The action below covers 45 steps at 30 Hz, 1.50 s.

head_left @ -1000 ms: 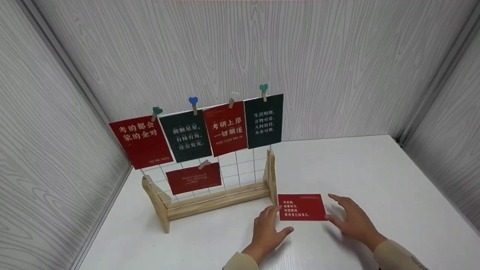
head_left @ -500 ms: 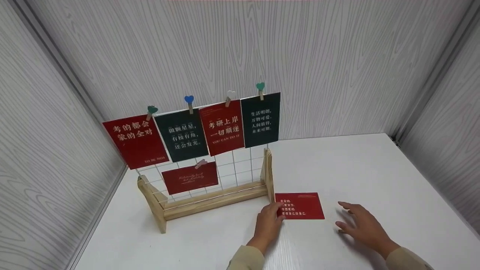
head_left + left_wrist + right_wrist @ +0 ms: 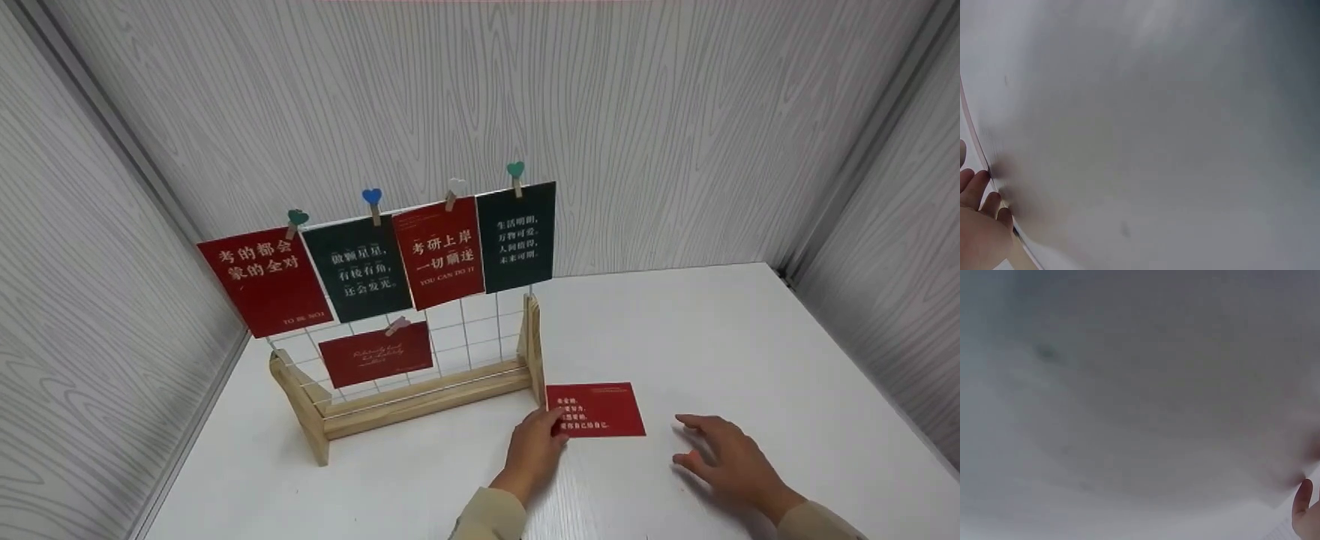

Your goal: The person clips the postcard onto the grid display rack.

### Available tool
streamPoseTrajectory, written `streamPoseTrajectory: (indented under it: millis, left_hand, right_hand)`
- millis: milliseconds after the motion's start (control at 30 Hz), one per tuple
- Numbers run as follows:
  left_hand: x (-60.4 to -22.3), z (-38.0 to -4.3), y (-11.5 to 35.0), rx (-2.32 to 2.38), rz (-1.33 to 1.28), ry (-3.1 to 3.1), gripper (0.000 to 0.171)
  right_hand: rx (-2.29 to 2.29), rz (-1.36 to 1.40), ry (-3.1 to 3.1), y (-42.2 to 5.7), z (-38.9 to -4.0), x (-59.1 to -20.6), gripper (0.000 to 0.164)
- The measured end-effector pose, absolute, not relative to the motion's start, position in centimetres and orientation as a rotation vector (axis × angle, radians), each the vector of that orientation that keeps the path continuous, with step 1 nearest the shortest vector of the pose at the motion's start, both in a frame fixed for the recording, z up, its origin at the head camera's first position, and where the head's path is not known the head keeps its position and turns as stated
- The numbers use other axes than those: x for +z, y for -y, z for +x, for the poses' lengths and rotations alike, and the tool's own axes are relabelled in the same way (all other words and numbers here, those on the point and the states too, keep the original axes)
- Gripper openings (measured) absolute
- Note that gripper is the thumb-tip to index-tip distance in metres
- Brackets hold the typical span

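Observation:
A red card with white writing (image 3: pixel 611 412) is at the right foot of a wooden stand with a wire grid (image 3: pixel 435 405). My left hand (image 3: pixel 531 450) pinches the card's left edge, fingers over the print and thumb at the lower left corner. To the right of the card, apart from it, my right hand (image 3: pixel 727 461) hovers low over the table with thumb and fingers spread, holding nothing. In the left wrist view only some fingers (image 3: pixel 978 191) show at the left edge; the right wrist view catches one fingertip (image 3: pixel 1302 498) in the corner.
Clipped along the grid's top are a red card (image 3: pixel 270 289), a green card (image 3: pixel 360 300), another red card (image 3: pixel 442 247) and another green card (image 3: pixel 517 270), with heart-topped clothespins. A small red card (image 3: pixel 375 367) hangs lower by a pink clothespin (image 3: pixel 397 325). Wood-grain panels surround the white table (image 3: pixel 675 337).
My left hand has closed its thumb and fingers on the card's left edge. The right hand has drawn away from the card to the right. The whole scene shifts slightly left in view.

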<state>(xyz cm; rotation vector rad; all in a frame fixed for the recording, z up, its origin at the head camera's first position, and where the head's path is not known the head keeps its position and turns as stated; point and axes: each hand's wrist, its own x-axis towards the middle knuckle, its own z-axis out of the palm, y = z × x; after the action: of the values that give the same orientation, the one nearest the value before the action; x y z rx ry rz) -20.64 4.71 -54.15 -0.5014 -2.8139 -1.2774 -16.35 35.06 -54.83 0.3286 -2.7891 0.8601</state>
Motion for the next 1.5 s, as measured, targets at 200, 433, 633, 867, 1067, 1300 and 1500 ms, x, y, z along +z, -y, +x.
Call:
streamPoseTrajectory:
  millis: [200,433,633,867,1067,1300,1500]
  left_hand:
    - [-54.1,-20.5,-4.1,-1.237,-0.515,2.797,0.031]
    - [-54.4,-20.4,-3.3,-1.175,-0.5,2.775,0.022]
    - [-54.4,-20.1,-2.7,-1.193,-0.466,2.775,0.019]
    - [-54.8,-19.9,-2.2,-1.143,-0.509,2.764,0.024]
    - [-54.7,-19.6,-2.0,-1.019,-0.622,2.805,0.051]
    - [-54.5,-19.5,-1.6,-0.979,-0.69,2.935,0.071]
    - [-54.3,-19.5,-0.9,-1.023,-0.731,2.922,0.079]
  right_hand:
    - [0.844,0.341,2.819,-35.2,-16.1,-55.0,0.045]
    - [0.893,0.324,2.883,-35.2,-16.0,-54.7,0.028]
    - [0.899,0.334,2.875,-35.2,-16.1,-54.9,0.015]
    - [0.887,0.341,2.824,-35.4,-16.4,-55.5,0.015]
    - [0.911,0.322,2.832,-35.3,-16.5,-55.5,0.016]
    - [0.94,0.293,2.808,-34.5,-16.6,-54.9,0.013]
    - [1.026,0.299,2.77,-33.7,-17.4,-54.5,0.017]
